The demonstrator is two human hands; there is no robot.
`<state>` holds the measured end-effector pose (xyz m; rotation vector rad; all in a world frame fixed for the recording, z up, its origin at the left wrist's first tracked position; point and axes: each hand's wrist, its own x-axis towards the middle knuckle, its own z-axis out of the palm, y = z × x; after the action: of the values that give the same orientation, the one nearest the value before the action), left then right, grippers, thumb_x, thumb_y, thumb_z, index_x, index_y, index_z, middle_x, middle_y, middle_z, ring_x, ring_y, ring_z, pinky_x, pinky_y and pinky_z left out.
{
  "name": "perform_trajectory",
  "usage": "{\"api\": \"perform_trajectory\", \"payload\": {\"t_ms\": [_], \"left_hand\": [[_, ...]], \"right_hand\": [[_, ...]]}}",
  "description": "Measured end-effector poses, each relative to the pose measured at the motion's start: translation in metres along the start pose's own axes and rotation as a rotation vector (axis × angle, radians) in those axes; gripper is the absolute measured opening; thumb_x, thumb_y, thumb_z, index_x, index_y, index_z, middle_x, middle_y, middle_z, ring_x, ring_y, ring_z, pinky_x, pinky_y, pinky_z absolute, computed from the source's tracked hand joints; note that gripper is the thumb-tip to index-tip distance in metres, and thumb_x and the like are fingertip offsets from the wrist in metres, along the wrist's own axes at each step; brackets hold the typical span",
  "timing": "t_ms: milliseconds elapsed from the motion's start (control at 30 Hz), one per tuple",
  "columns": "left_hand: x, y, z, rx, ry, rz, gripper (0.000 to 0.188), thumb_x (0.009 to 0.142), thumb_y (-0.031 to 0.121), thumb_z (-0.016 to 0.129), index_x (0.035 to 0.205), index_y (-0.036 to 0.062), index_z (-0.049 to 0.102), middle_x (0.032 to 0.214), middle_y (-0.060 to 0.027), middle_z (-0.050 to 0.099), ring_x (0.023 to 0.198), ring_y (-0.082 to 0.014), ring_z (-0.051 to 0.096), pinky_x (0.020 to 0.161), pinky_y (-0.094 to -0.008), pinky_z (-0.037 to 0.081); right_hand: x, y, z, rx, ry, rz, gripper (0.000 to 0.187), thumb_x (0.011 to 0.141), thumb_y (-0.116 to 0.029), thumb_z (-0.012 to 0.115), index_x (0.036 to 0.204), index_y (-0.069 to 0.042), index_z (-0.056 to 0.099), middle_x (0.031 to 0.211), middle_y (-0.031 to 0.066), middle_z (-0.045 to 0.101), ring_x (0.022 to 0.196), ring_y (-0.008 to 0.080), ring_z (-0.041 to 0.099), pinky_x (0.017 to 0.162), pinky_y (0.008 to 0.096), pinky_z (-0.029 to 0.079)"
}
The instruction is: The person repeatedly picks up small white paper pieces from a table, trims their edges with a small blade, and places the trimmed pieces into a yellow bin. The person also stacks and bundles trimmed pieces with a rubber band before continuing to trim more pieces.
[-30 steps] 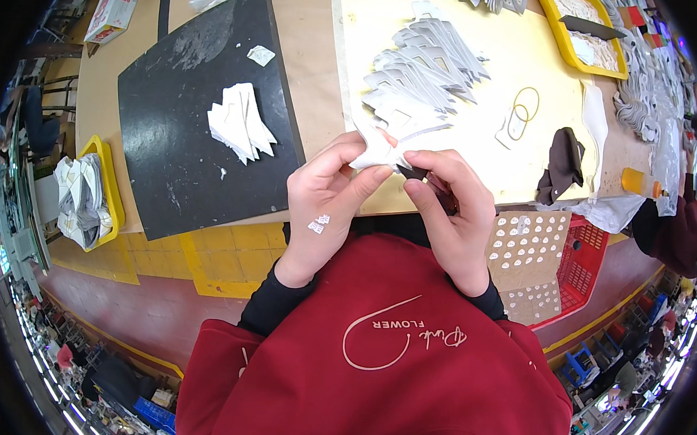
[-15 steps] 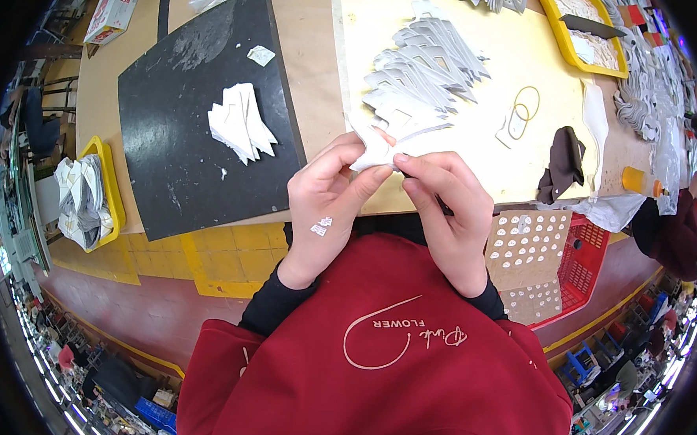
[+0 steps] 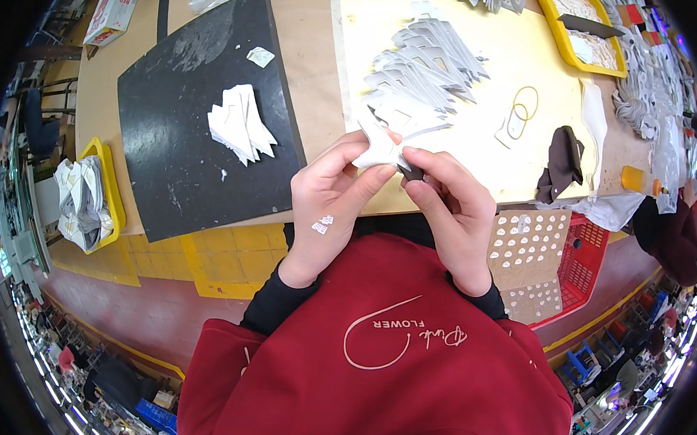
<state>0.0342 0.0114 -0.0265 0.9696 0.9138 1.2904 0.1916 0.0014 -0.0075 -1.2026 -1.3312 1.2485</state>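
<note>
Between thumb and fingers, my left hand pinches a curved white cut piece, perhaps leather or fabric, above the table's near edge. My right hand is closed on a small black object whose kind I cannot make out; its tip is at the right end of the white piece. White-and-grey cut pieces lie fanned in an overlapping row just beyond my hands. A smaller stack of white pointed pieces rests on a black board to the left. Small printed stickers cling to the back of my left hand.
A yellow tray of white pieces stands at far left, another yellow tray at far right. Rubber bands and a dark brown cloth lie on the yellow sheet. Below the table edge sits a red crate with cardboard.
My right hand has shifted slightly right and down, and more of the black object now shows between its fingers. The white piece has turned a little in my left hand.
</note>
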Motion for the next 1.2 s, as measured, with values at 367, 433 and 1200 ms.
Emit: {"api": "perform_trajectory", "payload": {"t_ms": [367,433,1200], "left_hand": [[0.001,-0.001,-0.002,0.073,-0.024,0.061,0.016,0.090,-0.008,0.063,0.105,-0.0122,0.060,0.117,-0.0148,0.063,0.107,-0.0177,0.059,0.091,-0.0290,0.048],[0.001,-0.002,-0.003,0.165,-0.032,0.081,0.015,0.090,-0.008,0.063,0.103,-0.0117,0.060,0.117,-0.0151,0.063,0.107,-0.0176,0.059,0.091,-0.0287,0.048],[0.000,0.001,-0.007,0.037,-0.057,0.007,0.024,0.093,-0.004,0.060,0.115,-0.0118,0.058,0.126,-0.0183,0.062,0.114,-0.0202,0.059,0.098,-0.0325,0.047]], "right_hand": [[-0.001,0.004,0.001,0.000,0.021,-0.039,0.027,0.088,0.005,0.065,0.113,-0.002,0.070,0.093,0.0072,0.066,0.079,0.0118,0.058,0.068,0.0228,0.045],[-0.001,0.001,0.001,-0.108,0.027,-0.086,0.025,0.089,0.005,0.064,0.113,-0.002,0.069,0.093,0.0074,0.065,0.079,0.0120,0.058,0.068,0.0227,0.045],[0.001,0.012,-0.006,0.568,-0.113,0.369,0.026,0.099,-0.010,0.054,0.123,-0.002,0.060,0.088,0.0031,0.057,0.060,0.0042,0.038,0.053,0.0186,0.030]]}}
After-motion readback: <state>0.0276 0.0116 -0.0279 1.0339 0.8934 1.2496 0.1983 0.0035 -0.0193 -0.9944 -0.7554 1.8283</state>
